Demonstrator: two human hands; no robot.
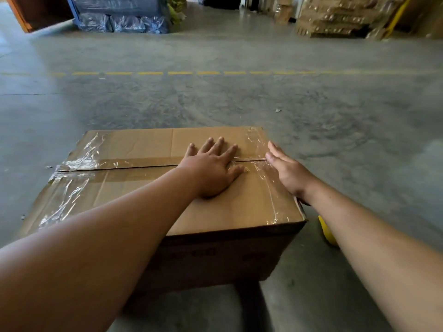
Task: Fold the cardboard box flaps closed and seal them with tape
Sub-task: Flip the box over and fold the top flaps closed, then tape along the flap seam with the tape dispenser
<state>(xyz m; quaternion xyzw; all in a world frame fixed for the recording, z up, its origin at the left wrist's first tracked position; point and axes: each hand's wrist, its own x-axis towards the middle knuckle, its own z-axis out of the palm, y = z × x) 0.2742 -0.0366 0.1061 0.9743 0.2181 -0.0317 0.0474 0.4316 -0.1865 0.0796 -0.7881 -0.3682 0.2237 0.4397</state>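
The cardboard box [148, 202] is being kept on the concrete floor [215, 101], flaps folded shut. Clear tape [134, 161] is lying along the centre seam and across both ends. The left hand [211, 168] is being pressed flat on the top, fingers spread, nothing gripped. The right hand [287, 171] is being held straight-fingered against the right edge. A yellow object [327, 231] is partly hidden behind the right forearm.
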